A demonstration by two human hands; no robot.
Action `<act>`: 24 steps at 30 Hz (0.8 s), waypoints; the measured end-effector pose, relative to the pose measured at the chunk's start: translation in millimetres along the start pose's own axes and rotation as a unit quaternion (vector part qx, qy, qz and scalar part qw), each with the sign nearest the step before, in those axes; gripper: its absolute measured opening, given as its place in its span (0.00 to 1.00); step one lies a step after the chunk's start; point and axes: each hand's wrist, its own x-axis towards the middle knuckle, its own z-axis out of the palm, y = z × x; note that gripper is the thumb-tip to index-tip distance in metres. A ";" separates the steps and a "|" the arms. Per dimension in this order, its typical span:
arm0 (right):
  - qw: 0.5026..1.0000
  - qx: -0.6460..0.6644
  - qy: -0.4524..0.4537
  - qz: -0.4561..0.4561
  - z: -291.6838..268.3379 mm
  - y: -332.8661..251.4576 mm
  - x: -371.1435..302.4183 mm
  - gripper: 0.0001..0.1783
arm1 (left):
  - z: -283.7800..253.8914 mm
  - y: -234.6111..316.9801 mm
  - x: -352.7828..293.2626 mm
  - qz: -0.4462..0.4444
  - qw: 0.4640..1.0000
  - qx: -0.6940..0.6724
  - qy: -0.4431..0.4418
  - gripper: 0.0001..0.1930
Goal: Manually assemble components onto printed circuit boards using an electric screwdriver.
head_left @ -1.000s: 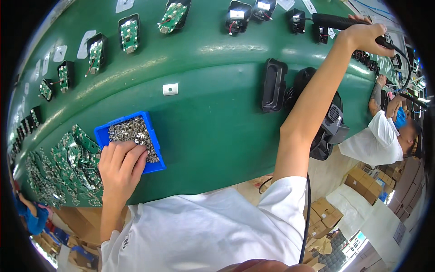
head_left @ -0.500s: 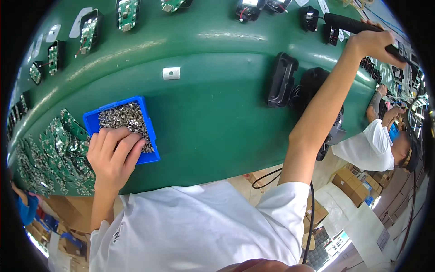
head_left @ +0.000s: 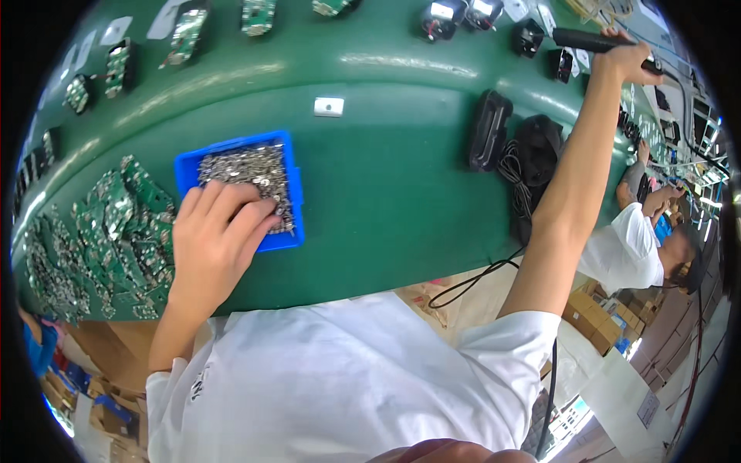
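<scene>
My left hand [head_left: 218,231] reaches into a blue bin [head_left: 299,202] of small shiny metal screws [head_left: 248,166]. Its fingers are curled with the thumb close to the forefinger, and the tips are down among the screws; what they pinch, if anything, is hidden. At the far right, my outstretched right hand [head_left: 627,63] is wrapped round a black electric screwdriver [head_left: 583,40], which lies nearly level. The tool's tip points left, toward a small black housing [head_left: 528,38], and I cannot tell whether they touch.
Green circuit boards [head_left: 116,239] are heaped left of the bin. Housings with boards [head_left: 189,32] line the far side. A small metal plate [head_left: 329,106], a black tray [head_left: 491,131] and a coiled cable [head_left: 512,174] lie on the green table [head_left: 386,201]. Another person [head_left: 629,247] sits at right.
The view has shifted, so the bin and table things appear farther right. My left hand is still among the screws; my right hand still holds the screwdriver near the far housings.
</scene>
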 end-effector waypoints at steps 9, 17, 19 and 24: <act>0.994 0.062 -0.079 0.033 10.4 -202.4 -43.9 0.28 | 6.1 -5.3 -11.4 0.011 0.997 -0.010 0.071 0.08; 0.760 0.560 -0.305 0.126 83.6 -283.9 -218.7 0.21 | -2.8 4.8 -6.3 -0.023 0.999 0.046 0.010 0.07; 0.765 0.561 -0.296 0.108 98.2 -283.7 -234.6 0.16 | -3.4 2.2 -7.7 -0.027 0.999 0.041 0.014 0.08; 0.791 0.543 -0.280 0.043 111.2 -284.1 -252.3 0.14 | -3.6 1.6 -5.1 -0.012 0.998 -0.027 0.053 0.09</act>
